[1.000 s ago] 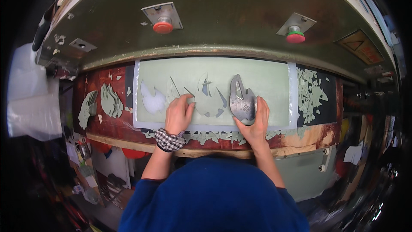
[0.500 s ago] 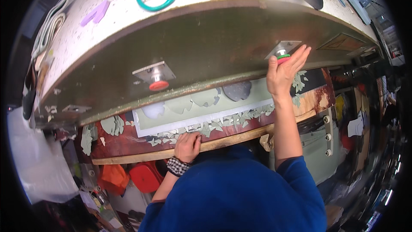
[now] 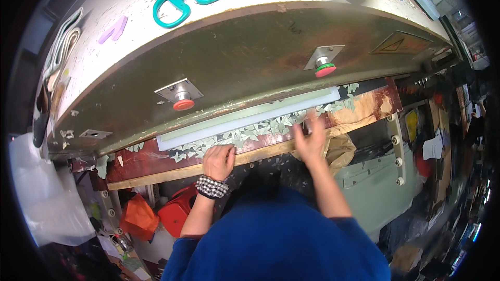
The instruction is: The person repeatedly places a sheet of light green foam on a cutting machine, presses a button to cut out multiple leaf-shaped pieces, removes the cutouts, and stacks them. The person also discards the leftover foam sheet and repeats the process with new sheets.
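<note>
The left hand [image 3: 219, 161] is placed at the wooden edge [image 3: 156, 176] of the red table [image 3: 148, 161], with a checked black and white band [image 3: 212, 187] around its wrist. Its fingers are bent and close together; their inner side is hidden, so I cannot tell whether they have hold of anything. The right hand [image 3: 311, 139] is blurred, near the right part of the same edge, with its fingers spread apart; I see nothing held in it, and I cannot tell whether it touches the small pale green scraps [image 3: 250, 132] behind it. These scraps lie in a long, loose row, between the wooden edge and the white border [image 3: 219, 127] of the pale green sheet [image 3: 234, 115]. Only a narrow strip of this sheet is visible, because the dark green machine front [image 3: 245, 52] covers the rest from view. On this front there are a red button [image 3: 183, 103] at the left and a pink button [image 3: 326, 70] with a green ring at the right. On the white top above lie teal scissors [image 3: 184, 9] and a purple piece [image 3: 114, 30].
</note>
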`<move>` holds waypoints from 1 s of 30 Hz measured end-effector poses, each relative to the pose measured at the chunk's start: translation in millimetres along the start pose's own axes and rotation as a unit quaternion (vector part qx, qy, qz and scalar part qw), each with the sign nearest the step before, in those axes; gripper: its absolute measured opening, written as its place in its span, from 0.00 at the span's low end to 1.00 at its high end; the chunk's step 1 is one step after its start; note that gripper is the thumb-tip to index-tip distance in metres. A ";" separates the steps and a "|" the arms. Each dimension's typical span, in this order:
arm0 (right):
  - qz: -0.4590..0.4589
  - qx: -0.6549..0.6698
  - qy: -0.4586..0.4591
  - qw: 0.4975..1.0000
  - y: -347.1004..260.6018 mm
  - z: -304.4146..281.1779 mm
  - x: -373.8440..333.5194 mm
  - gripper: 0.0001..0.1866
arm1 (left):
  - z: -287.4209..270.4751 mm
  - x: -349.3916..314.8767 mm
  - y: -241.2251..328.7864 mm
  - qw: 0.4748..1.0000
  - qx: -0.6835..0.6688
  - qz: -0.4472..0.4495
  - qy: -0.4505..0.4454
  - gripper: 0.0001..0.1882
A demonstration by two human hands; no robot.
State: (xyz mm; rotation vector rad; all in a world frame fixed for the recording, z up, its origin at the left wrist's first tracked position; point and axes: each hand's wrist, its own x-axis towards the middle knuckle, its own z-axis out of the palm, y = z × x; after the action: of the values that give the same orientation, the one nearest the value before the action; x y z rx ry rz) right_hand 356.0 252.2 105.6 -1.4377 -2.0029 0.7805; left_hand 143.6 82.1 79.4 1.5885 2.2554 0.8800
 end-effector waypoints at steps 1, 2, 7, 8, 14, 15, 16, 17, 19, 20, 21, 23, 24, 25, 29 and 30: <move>-0.078 0.017 -0.035 0.996 4.2 3.4 -18.0 0.25 | -0.7 -3.1 3.6 1.000 0.003 0.005 0.013 0.04; -0.138 0.040 -0.064 0.988 10.1 5.6 -32.4 0.18 | -0.7 -6.5 7.6 1.000 0.009 -0.002 0.012 0.05; -0.141 0.048 -0.131 0.980 37.2 9.1 -38.0 0.12 | 5.6 -18.5 16.4 0.998 0.024 -0.051 0.023 0.10; -0.171 0.041 -0.118 0.977 37.9 8.5 -34.7 0.11 | 8.3 -18.7 15.8 0.998 0.030 -0.056 0.030 0.10; -0.208 0.038 -0.023 0.977 16.9 -6.1 -24.0 0.09 | 8.7 -43.1 19.3 0.999 0.010 -0.041 0.008 0.08; -0.225 0.051 0.037 0.972 13.9 -6.9 -12.2 0.12 | 7.2 -47.1 24.5 0.999 0.009 -0.030 -0.002 0.05; -0.236 0.017 0.039 0.971 10.6 -7.4 -0.9 0.25 | 6.3 -48.6 29.1 0.999 -0.011 -0.040 -0.004 0.05; -0.235 -0.009 0.019 0.972 5.3 -2.7 8.2 0.33 | 6.3 -47.2 34.5 0.999 -0.032 -0.042 -0.007 0.04; -0.230 -0.025 -0.010 0.973 -5.5 9.1 15.4 0.44 | 10.0 -37.3 46.4 0.998 -0.047 -0.014 0.035 0.03; -0.231 -0.019 -0.030 0.972 -9.4 13.0 14.6 0.46 | 12.3 -30.4 52.8 0.997 -0.047 0.005 0.057 0.06; -0.218 -0.027 -0.077 0.972 -11.4 15.0 12.4 0.49 | 15.9 -21.4 58.5 0.996 -0.060 0.022 0.067 0.07; -0.176 0.033 -0.067 0.981 -9.6 12.2 1.0 0.48 | 21.7 -10.3 70.6 0.998 -0.033 0.012 0.059 0.09; -0.128 0.049 -0.085 0.987 -5.3 6.8 -6.0 0.48 | 21.7 -8.6 74.8 0.998 -0.034 0.008 0.050 0.09; -0.026 0.136 -0.109 0.984 -0.7 -1.7 -14.8 0.50 | 18.6 -9.1 79.6 0.999 -0.036 -0.007 0.034 0.09; 0.092 0.496 -0.130 0.854 25.1 -22.1 -19.5 0.54 | 11.0 -4.0 89.1 0.989 -0.102 -0.100 -0.038 0.08; 0.079 0.484 -0.142 0.860 28.3 -23.1 -20.2 0.54 | 11.2 0.4 91.5 0.981 -0.122 -0.142 -0.053 0.08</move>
State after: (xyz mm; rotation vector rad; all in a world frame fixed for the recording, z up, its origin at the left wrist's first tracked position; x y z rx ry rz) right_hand 396.2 243.5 98.9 -0.8866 -1.2753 1.8188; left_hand 219.4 106.8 125.5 1.1448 2.1343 0.9253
